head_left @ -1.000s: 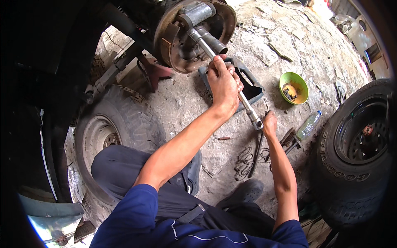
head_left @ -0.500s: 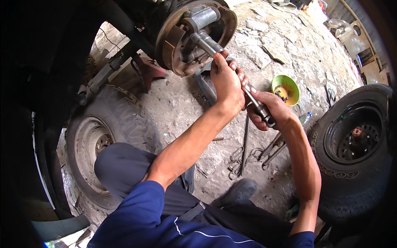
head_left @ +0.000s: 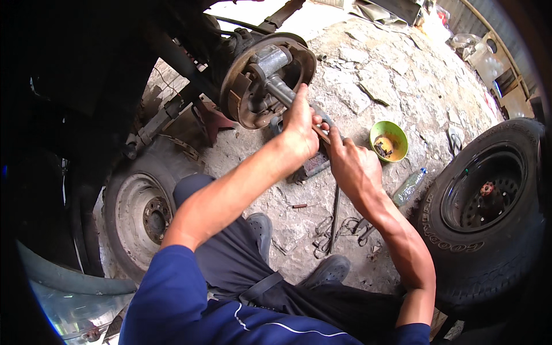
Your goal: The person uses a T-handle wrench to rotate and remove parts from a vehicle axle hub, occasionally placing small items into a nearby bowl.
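A round rusty brake assembly (head_left: 234,100) with curved shoes hangs at the upper middle. A grey metal cylinder (head_left: 270,61) stands out from its centre. From the cylinder a steel bar (head_left: 280,91) with a thick, socket-like end slants down toward me. My left hand (head_left: 300,125) is closed around the bar, its thumb lying along it toward the brake. Lower down, my right hand (head_left: 353,164) grips the bar's near end, back of the hand up. That end is mostly hidden under my fingers.
A wheel (head_left: 123,213) lies at the left, a larger tyre (head_left: 454,230) at the right. On the stony ground are a green bowl (head_left: 404,137) with small dark parts, a plastic bottle (head_left: 409,187), a screwdriver (head_left: 300,206) and a long rod (head_left: 334,221). A red stand (head_left: 214,123) stands behind.
My right hand has turned over from beneath the bar's end to a grip from above. Both hands sit slightly lower and further left in view. The view has shifted.
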### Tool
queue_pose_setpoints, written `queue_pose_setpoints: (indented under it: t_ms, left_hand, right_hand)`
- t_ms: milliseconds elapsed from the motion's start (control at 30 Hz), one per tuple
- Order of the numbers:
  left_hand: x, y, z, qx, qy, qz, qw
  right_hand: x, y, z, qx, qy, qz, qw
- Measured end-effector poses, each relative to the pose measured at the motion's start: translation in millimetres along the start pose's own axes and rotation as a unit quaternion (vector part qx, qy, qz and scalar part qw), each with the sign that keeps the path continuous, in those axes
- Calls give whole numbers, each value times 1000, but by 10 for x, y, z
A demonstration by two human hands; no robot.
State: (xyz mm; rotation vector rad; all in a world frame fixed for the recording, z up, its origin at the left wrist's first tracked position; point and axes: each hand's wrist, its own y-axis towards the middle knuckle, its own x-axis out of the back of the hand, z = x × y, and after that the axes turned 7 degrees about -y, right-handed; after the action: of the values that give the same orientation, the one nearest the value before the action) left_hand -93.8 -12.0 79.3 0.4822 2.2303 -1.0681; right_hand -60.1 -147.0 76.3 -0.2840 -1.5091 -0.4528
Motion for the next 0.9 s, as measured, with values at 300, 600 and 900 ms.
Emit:
queue_pose_setpoints:
  t_ms: [300,600,900]
  left_hand:
    - [5,202,37,28,-129,36,991]
    - [-57,138,-30,-39,-87,-9,995]
    - [21,289,-120,35,-144,27,989]
  right_hand:
    - [22,233,-533,-122,736,356,563]
    - [104,15,-107,45,-11,22,999]
    - [240,57,-448,-111,743,335,568]
